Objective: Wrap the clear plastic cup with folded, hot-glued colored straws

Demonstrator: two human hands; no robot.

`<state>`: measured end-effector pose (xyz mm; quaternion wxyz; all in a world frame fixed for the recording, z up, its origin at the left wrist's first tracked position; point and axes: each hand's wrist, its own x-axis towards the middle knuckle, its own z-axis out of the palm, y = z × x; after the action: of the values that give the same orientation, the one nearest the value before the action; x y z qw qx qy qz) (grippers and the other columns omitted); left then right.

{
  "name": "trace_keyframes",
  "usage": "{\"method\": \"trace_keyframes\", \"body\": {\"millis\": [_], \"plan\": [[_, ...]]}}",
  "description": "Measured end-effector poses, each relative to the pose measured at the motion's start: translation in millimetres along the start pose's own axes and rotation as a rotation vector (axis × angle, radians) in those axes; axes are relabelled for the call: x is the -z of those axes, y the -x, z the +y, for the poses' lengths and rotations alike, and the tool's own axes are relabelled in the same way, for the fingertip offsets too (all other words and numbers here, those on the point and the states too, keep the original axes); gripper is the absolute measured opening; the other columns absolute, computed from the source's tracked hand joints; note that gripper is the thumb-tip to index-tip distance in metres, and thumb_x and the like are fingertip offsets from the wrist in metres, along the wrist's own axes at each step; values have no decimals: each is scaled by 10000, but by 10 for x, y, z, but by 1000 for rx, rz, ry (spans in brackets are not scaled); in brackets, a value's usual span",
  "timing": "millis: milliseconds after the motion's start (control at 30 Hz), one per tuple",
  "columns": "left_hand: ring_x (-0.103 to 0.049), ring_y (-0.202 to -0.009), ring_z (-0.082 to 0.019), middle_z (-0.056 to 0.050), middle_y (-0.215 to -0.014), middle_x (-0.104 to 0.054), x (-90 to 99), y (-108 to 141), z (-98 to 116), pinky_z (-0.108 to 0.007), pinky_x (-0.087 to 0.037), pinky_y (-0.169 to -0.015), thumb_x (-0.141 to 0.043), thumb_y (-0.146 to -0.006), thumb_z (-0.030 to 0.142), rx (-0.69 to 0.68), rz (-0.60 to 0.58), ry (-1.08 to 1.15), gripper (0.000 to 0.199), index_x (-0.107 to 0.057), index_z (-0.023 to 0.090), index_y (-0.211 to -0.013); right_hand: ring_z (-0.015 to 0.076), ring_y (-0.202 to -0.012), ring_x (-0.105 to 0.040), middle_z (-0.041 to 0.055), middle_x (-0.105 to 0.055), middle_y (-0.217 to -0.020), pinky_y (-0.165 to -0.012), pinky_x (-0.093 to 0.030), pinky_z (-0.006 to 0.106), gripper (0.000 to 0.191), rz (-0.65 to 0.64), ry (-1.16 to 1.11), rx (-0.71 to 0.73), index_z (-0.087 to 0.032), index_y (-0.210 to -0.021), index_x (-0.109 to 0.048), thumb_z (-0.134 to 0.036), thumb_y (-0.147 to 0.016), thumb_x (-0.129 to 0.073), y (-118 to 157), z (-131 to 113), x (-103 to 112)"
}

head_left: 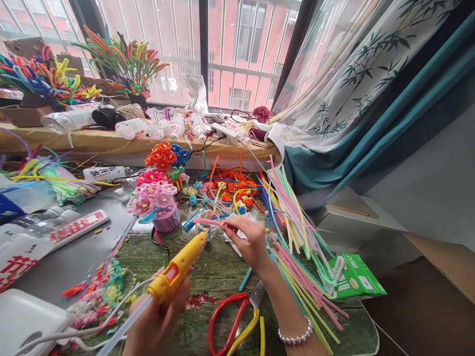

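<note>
My left hand [159, 316] is closed round a yellow hot glue gun [178, 264], with a glue stick [124, 324] sticking out of its back end. Its nozzle points up at a short pink pipe cleaner [208, 222]. That strip is pinched between the fingertips of my right hand [247, 237], which wears a pearl bracelet [296, 333] at the wrist. Just behind the nozzle is a small striped piece [204, 228], partly hidden by the gun and the strip. Red and yellow-handled scissors [237, 319] lie on the green tabletop [200, 316] below my right hand.
Finished pipe cleaner flowers in a purple pot [166, 217] stand left of centre. Orange flower pieces [237, 183] lie behind my hands. Bundles of pipe cleaners [304, 277] and a green packet [358, 277] are at right. Bottles [76, 116] line the windowsill; a cable [111, 309] trails left.
</note>
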<state>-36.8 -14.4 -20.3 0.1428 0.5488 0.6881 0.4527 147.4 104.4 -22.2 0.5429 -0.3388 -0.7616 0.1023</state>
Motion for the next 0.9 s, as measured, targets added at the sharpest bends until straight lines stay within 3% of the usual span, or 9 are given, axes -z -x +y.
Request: {"method": "trace_keyframes", "body": {"millis": [167,467,900], "plan": [[-447,-406,-147,40,-438,-472,-30,-54,40,-270,-392,-434,-498,-773,665,123,-114,61,524,-695,184,-705,154,-658,-658,57,-745,-812,-636,-526,271,156,-26,-1,11,-186,-917,-707,-251,-953,-570,-4,-32,-11],[-410,-388,-132,41,-403,-425,-40,-51,-26,-258,-340,-410,-510,-763,651,131,-115,20,504,-552,211,-522,168,-686,-677,62,-744,-802,-660,-535,273,152,-54,-1,43,-175,-930,-703,-241,-954,-568,-4,-47,-14],[-376,-401,-129,47,-412,-402,-31,-65,-41,-264,-321,-427,-513,-781,611,108,-125,31,482,-477,223,-497,181,-736,-695,66,-751,-822,-692,-547,289,142,-65,-2,28,-183,-949,-709,-230,-948,-575,5,-41,-36]]}}
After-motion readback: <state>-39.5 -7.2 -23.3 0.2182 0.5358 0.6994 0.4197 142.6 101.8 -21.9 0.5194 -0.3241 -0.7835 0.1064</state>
